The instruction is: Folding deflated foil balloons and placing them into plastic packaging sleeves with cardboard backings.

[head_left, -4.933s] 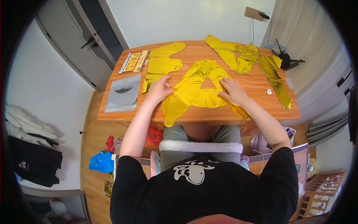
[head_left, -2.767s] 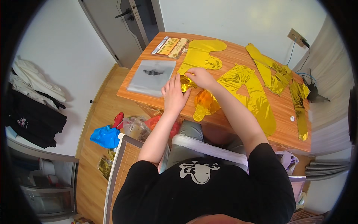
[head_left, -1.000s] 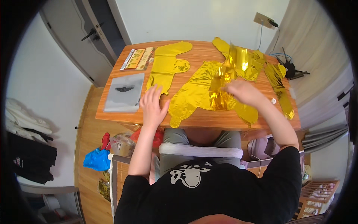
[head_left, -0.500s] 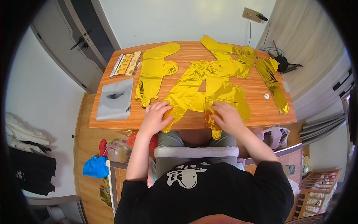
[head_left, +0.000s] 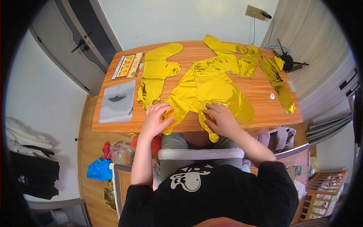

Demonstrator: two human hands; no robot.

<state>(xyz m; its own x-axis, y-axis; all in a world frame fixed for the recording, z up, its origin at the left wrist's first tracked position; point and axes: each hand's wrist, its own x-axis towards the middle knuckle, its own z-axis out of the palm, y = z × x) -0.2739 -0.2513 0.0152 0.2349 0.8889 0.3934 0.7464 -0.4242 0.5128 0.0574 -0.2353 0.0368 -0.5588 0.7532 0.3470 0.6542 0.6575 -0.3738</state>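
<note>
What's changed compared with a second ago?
The right hand has lowered the raised foil of the middle gold balloon and moved toward the near edge of the table. The left hand has moved onto the balloon's lower left end. The clear packet stayed put.

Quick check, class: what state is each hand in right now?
Left hand: open, fingers curved, touching gold foil.
Right hand: open, fingers curved, also touching gold foil.

left hand (head_left: 153, 119) and right hand (head_left: 222, 119) apart, backs up, fingers (head_left: 214, 108) curved, forearms (head_left: 142, 157) bare
</note>
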